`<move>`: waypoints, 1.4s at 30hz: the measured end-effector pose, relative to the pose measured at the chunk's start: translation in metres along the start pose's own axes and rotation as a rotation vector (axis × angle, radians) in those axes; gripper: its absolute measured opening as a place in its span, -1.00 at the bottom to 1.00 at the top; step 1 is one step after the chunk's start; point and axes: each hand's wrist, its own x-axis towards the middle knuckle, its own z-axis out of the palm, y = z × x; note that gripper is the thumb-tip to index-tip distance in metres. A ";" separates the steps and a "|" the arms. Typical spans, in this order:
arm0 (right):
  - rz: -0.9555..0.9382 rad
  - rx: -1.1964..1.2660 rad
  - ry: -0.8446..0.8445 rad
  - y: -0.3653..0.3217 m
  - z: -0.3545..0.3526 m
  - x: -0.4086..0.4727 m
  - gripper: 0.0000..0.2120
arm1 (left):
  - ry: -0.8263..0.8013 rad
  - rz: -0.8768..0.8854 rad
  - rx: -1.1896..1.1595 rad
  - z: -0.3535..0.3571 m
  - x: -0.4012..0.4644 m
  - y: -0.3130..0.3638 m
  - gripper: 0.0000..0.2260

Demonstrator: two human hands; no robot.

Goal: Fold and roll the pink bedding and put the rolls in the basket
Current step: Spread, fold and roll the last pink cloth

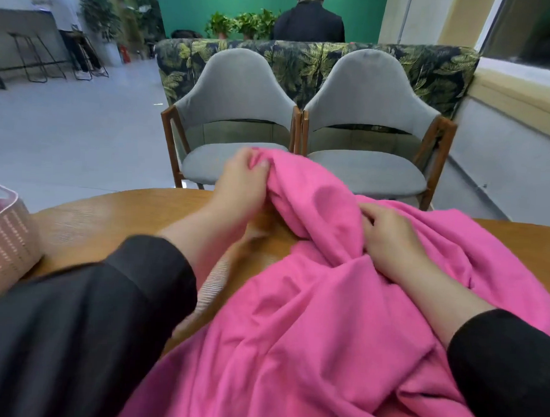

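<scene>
Pink bedding [310, 318] is lying bunched across the wooden bench [111, 215], spilling toward the person's lap. The left hand [242, 179] is pinching a raised edge, apparently hunting for a corner to start a fold, while the right hand [391, 240] is gripping a gathered ridge, anchoring it. The basket [9, 239] is waiting at the far left.

The bedding [295, 318] lies on the table [111, 215], basket [7, 245] at its left edge, chairs [233, 119] behind.
</scene>
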 end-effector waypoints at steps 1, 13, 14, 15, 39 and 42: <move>0.015 0.082 0.087 0.004 -0.001 0.004 -0.75 | 0.038 -0.015 -0.081 -0.002 0.013 0.007 -0.88; 0.048 0.360 0.290 0.013 -0.012 0.012 -0.71 | -0.421 0.013 0.680 0.020 -0.029 -0.006 -0.76; 0.038 0.352 0.277 0.013 -0.012 0.011 -0.70 | -0.433 -0.002 0.706 0.026 -0.030 -0.004 -0.78; 0.033 0.349 0.262 0.012 -0.011 0.011 -0.70 | -0.438 -0.029 0.727 0.031 -0.031 -0.002 -0.79; -0.094 -0.257 -0.328 -0.005 -0.001 0.005 -0.43 | 0.081 -0.356 -0.193 -0.078 0.035 -0.061 -0.67; -0.116 -0.122 -0.287 -0.009 -0.004 0.001 -0.48 | 0.163 -0.267 -0.012 -0.079 0.033 -0.061 -0.56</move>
